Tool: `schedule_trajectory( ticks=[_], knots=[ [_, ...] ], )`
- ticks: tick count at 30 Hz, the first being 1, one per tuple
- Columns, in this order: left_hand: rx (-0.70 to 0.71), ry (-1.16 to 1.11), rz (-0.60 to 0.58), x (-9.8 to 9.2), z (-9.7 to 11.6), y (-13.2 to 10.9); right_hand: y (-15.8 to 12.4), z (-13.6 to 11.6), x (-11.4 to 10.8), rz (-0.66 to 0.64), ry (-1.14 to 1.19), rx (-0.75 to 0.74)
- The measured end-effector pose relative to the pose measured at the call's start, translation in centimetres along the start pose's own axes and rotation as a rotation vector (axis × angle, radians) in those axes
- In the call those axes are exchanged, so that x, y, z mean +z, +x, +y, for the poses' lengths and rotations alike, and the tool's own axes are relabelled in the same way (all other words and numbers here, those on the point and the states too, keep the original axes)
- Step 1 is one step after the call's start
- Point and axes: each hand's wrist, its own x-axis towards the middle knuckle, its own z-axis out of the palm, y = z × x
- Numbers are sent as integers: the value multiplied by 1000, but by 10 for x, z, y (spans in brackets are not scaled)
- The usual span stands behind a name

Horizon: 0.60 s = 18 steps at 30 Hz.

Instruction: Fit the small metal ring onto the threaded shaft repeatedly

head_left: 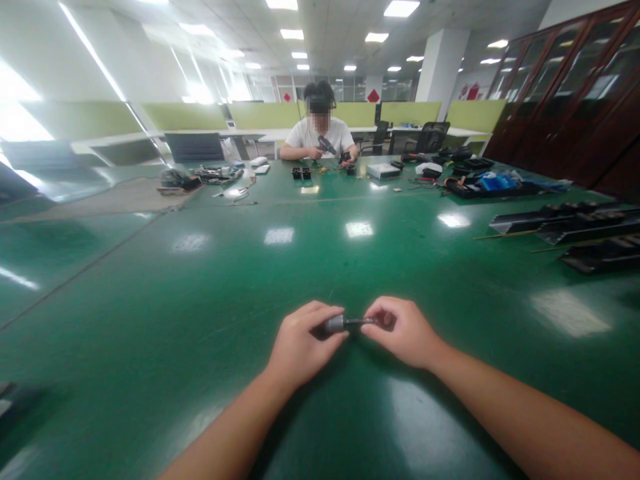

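Observation:
Low over the green table, near the middle of the head view, I hold a small grey cylinder [335, 324] with a thin dark shaft [354, 322] pointing right. My left hand [303, 340] is closed round the cylinder, thumb and fingers on either side, hiding its left end. Thumb and forefinger of my right hand [403, 332] pinch the far end of the shaft, covering its tip. The piece lies about level between both hands. Its exact kind is too small and blurred to tell.
Across the green table [280, 267] a person [320, 130] in a white shirt holds a dark drill-like tool [327, 145]. Small black blocks [301, 173] stand there. Long black metal channels [565, 220] lie at right, near a tray with blue parts [500, 181]. Cables and parts [220, 175] lie far left.

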Motion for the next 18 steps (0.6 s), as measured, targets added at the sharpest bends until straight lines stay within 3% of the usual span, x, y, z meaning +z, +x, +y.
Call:
schedule_trajectory(
  ticks=[18],
  knots=[
    [-36, 28, -11, -1, -2, 1, 1, -1, 0, 22, 21, 26]
  ],
)
